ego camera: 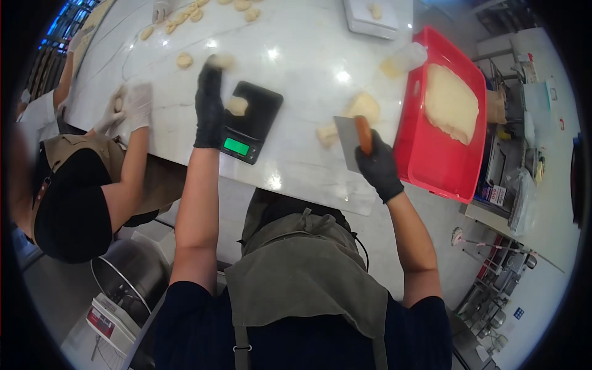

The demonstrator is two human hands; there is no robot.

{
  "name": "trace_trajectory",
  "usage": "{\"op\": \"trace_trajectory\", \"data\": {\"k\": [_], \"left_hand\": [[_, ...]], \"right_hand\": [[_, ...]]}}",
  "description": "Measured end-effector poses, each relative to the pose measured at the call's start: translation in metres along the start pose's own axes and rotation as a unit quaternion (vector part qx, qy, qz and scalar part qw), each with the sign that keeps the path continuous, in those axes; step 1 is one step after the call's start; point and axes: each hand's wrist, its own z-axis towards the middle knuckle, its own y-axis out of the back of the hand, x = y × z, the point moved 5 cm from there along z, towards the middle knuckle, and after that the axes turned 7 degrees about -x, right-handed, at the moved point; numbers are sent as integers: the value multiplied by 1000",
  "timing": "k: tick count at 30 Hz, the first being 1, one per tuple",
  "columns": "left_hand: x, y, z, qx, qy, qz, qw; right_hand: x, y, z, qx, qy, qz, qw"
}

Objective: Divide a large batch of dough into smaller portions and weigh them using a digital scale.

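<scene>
My left hand (pixel 209 106), in a black glove, is raised beside a black digital scale (pixel 261 104) with a lit green display. A motion-blurred piece of dough (pixel 225 61) is at its fingertips. Another small dough piece (pixel 237 106) rests on the scale. My right hand (pixel 380 166), also black-gloved, grips the wooden handle of a metal bench scraper (pixel 347 141). Just beyond the blade lies a larger dough lump (pixel 364 105), and a smaller dough strip (pixel 326 134) is at the blade's left side.
At right, a red plastic tub (pixel 418 157) holds a big dough slab (pixel 451 104). A squeeze bottle (pixel 409 60) leans by its rim. A white scale (pixel 372 18) bears a dough bit. A co-worker's gloved hands (pixel 132 104) work at left; several dough pieces (pixel 196 15) lie farther back.
</scene>
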Motion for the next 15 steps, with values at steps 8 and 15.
{"op": "trace_trajectory", "data": {"k": [8, 15], "left_hand": [[85, -132, -79, 49, -244, 435, 865], [60, -48, -90, 35, -82, 61, 994]], "right_hand": [[-3, -58, 37, 120, -10, -45, 992], [24, -20, 50, -36, -183, 317, 930]]}}
